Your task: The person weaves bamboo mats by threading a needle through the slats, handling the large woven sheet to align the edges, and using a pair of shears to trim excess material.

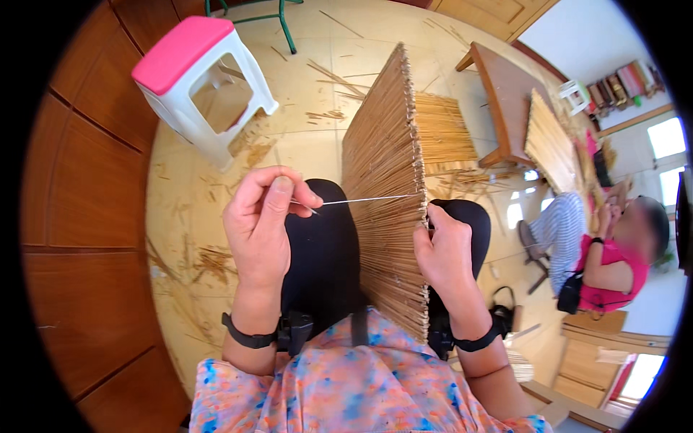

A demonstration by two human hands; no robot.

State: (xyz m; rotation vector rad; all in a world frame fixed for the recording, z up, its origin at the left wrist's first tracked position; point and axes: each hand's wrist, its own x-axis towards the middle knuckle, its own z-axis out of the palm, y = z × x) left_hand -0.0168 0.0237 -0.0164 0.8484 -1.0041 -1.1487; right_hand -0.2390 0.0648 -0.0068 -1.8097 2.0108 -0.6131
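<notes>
A stiff panel of straw-like brown stalks [382,155] stands on edge between my knees, its bound edge facing up. My left hand [261,224] is closed in a pinch, left of the panel and apart from it. Between its fingertips are a pale thread [368,198] and a thin, dark, needle-like sliver [310,210]. The thread runs taut from there to the stitched edge. On the panel's right side, my right hand [447,249] is closed at that edge, thumb against it; its other fingertips are partly hidden.
A white stool [253,83] with a pink seat stands at the far left. Loose stalks [216,260] litter the tiled floor. Another stalk panel [444,126] lies beyond mine, near a brown wooden table [505,94]. A seated person in pink [621,278] is at the right.
</notes>
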